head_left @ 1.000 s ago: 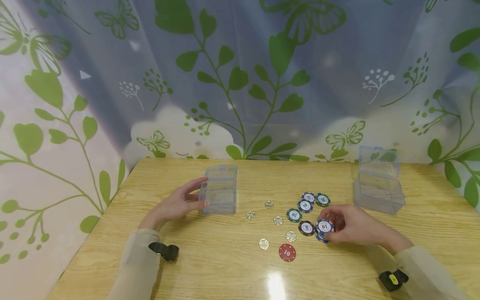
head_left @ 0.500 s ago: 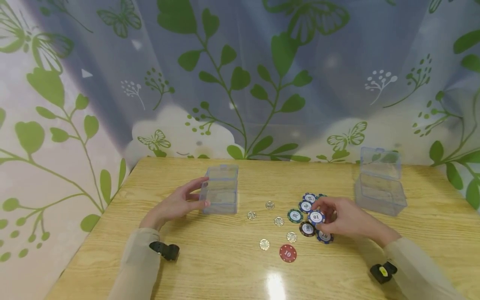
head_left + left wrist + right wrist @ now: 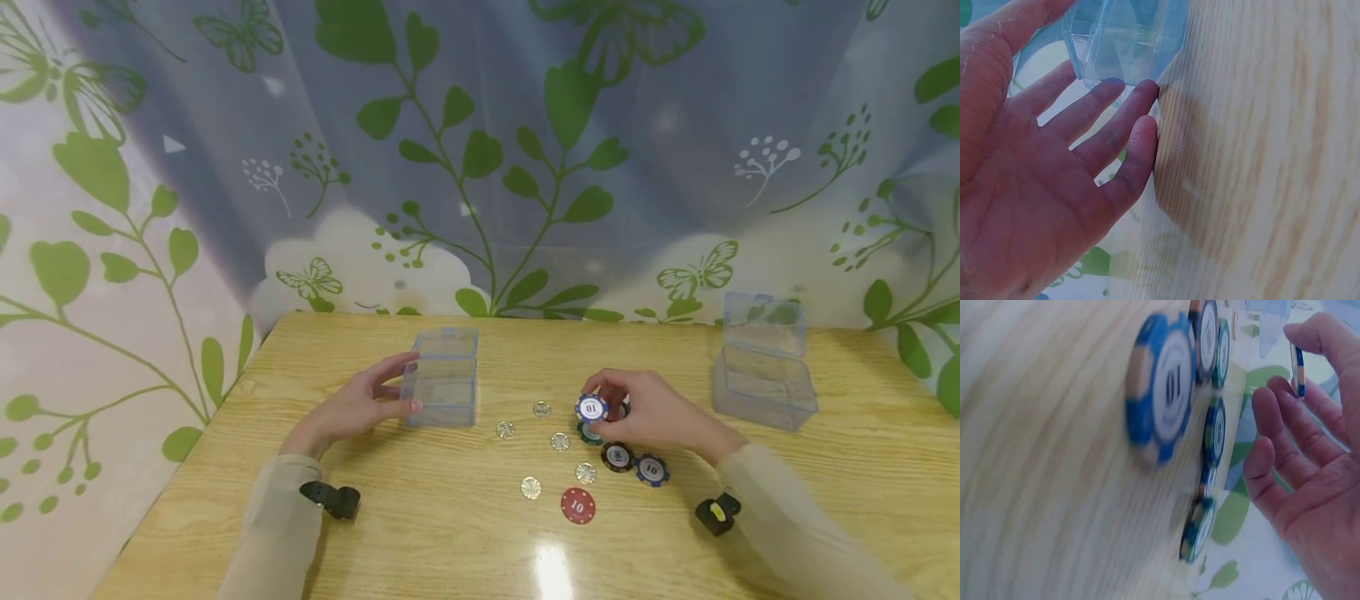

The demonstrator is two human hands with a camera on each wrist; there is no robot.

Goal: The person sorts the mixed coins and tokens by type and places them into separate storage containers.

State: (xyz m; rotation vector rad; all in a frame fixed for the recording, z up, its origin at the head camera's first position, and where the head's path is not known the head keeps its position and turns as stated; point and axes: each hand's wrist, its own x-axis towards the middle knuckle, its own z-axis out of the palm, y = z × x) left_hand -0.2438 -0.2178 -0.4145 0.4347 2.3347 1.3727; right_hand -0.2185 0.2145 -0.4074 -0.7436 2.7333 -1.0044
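Note:
My right hand (image 3: 645, 408) pinches a blue-and-white poker chip (image 3: 592, 407) marked 10 between thumb and fingers, raised over the table; edge-on, the same chip (image 3: 1299, 372) shows in the right wrist view. Below it a green chip (image 3: 589, 435) is partly covered. More chips sit behind the hand, mostly hidden in the head view. Just in front lie a black 100 chip (image 3: 617, 457) and a blue 10 chip (image 3: 652, 470). On the left, my left hand (image 3: 352, 412) holds the left end of an open clear plastic box (image 3: 438, 392), thumb in front and fingers behind.
Several gold-coloured coins (image 3: 531, 487) are scattered between the box and the chips, with a red 10 chip (image 3: 577, 505) nearer the front. A second clear plastic box (image 3: 763, 387) stands lid-up at the right. Patterned curtain (image 3: 525, 167) hangs along the table's back edge.
The right hand has lifted a blue 10 chip off another blue 10 chip and carried it left and back, over the green chip. My left hand has stayed at its box.

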